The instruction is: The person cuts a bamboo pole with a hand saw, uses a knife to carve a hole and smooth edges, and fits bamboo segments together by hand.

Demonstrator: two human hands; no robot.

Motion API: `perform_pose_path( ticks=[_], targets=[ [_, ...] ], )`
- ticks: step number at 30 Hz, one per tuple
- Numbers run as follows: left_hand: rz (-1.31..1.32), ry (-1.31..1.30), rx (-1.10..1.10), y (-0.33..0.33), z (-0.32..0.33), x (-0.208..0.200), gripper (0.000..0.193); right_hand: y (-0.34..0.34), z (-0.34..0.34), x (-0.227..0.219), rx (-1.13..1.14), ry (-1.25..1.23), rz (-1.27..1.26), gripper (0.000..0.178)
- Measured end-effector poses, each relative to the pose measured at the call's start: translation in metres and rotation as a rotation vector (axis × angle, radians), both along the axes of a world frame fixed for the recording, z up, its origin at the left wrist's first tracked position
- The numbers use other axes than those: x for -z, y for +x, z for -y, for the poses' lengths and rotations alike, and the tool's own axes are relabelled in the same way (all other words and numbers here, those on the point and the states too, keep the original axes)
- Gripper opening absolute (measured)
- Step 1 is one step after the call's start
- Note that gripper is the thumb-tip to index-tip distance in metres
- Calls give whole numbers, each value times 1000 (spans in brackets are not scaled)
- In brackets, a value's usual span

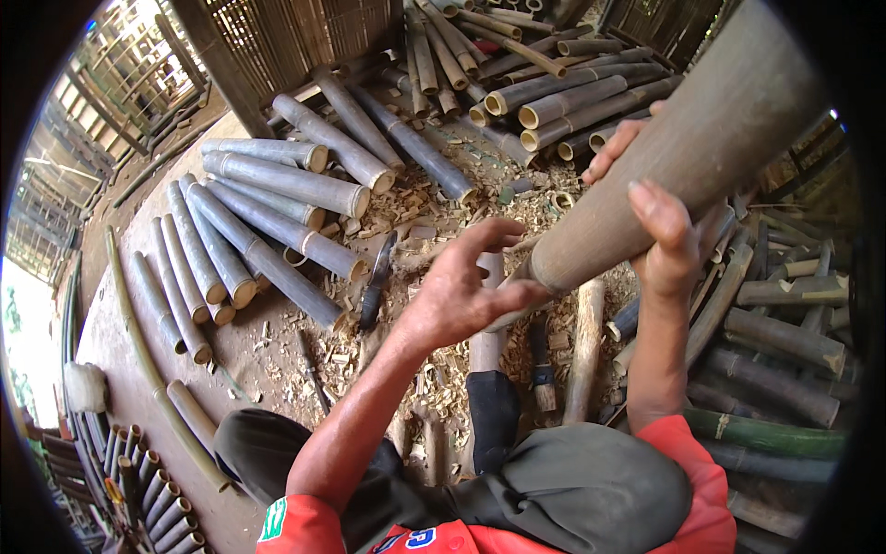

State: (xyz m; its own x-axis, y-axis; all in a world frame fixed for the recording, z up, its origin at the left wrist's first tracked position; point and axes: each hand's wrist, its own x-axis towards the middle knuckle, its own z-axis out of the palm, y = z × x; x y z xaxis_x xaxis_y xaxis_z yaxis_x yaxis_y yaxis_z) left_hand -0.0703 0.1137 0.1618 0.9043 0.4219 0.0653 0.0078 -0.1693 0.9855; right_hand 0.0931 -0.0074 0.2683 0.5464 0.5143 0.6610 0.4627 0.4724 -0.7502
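A thick grey-brown bamboo tube [664, 175] slants across the upper right, its far end running beyond the picture's edge. My right hand [660, 217] is wrapped round it, thumb on the near side and fingertips showing over the far side. My left hand [466, 286] is at the tube's lower end [544, 268], fingers apart. Its thumb lies against or just under that end; I cannot tell how firmly it touches. Below the left hand, a dark curved blade tool [377, 282] lies among the wood chips [434, 365].
Cut bamboo tubes [286, 185] lie fanned out at the left, with more piled [572, 102] at the back. Split and whole bamboo pieces [784, 342] heap up at the right. A pale pole [583, 351] and a dark-bladed tool [542, 365] lie before my knees. A wooden post [221, 69] stands behind.
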Motion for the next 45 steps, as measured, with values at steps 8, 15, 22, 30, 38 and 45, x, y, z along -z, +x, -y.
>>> perform_pose_path(
  ticks=[8, 15, 22, 30, 38, 45],
  targets=[
    [388, 257, -71, 5, 38, -51, 108, 5, 45, -24, -184, -19, 36, 103],
    [586, 140, -11, 23, 60, -101, 74, 1, 108, -32, 18, -1, 65, 97],
    [574, 181, 45, 14, 77, -94, 47, -7, 126, -18, 203, -43, 16, 90],
    [624, 144, 4, 20, 86, -78, 46, -7, 135, -9, 356, -122, -33, 83],
    [663, 206, 95, 21, 65, -75, 42, -12, 139, -18, 418, -130, -20, 76],
    [647, 197, 46, 15, 69, -77, 38, -22, 146, -18, 481, -178, -34, 70]
  ],
)
